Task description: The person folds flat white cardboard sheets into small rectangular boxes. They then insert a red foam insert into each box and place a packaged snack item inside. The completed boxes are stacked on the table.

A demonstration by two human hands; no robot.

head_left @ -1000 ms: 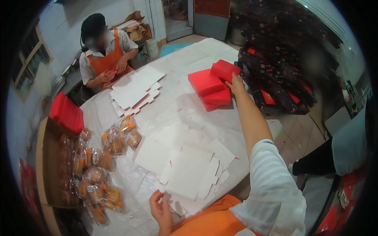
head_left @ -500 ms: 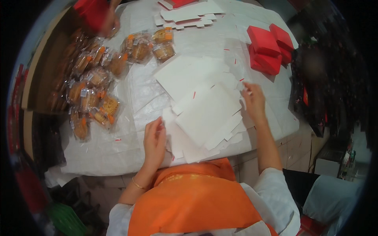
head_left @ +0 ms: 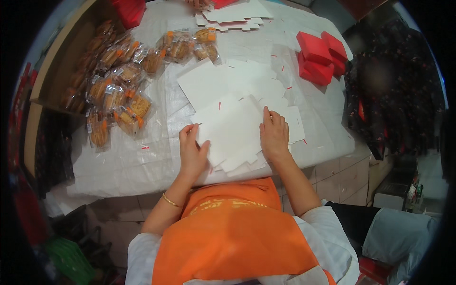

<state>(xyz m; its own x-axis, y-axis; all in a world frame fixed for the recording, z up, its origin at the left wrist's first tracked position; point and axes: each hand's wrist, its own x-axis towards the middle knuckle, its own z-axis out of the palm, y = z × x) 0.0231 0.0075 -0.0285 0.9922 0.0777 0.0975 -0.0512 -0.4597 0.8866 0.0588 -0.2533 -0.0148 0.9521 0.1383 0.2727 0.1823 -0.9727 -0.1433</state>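
A stack of flat white cardboard box blanks [head_left: 232, 128] with notched edges lies before me, a small red strip on the top one. My left hand [head_left: 191, 151] holds the top blank's left edge, its thumb by the border and its fingers at the corner. At the opposite side, my right hand [head_left: 275, 137] grips the right edge with its fingers close together; that edge looks slightly raised. The undersides of both hands are hidden. Beyond the stack lie more loose white blanks [head_left: 202, 85].
Wrapped round pastries [head_left: 116, 97] spread at the left beside a cardboard carton [head_left: 52, 61]. Red boxes [head_left: 314, 47] are piled at the right. Another person's hand [head_left: 199, 4] is at the far edge near more blanks [head_left: 237, 14] and a red box [head_left: 129, 12].
Both hands have come inward to the top blank, the right from beside the stack. At the far left, the other person's hand has let go of the red box and moved right.
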